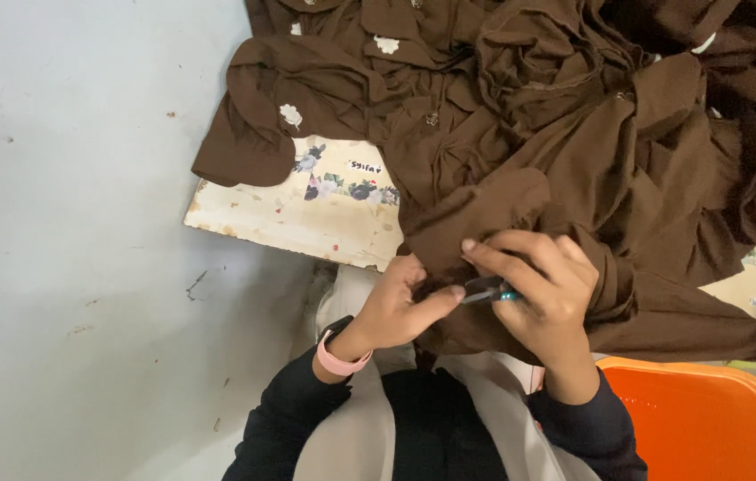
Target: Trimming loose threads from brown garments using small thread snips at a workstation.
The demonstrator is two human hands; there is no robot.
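Note:
A heap of dark brown garments [574, 134] with small white embroidered flowers covers a low table. My left hand [400, 307] pinches a fold of the brown cloth near the table's front edge; a pink watch band sits on that wrist. My right hand [543, 289] holds a small metal thread snipper [487, 289] with a teal handle, its tip against the fold between both hands. Most of the snipper is hidden under my fingers.
The low table [306, 209] is cream with a flower pattern and worn edges. An orange plastic tub [707, 419] stands at the lower right beside my arm. Pale grey floor [66, 267] spreads to the left. My lap shows below.

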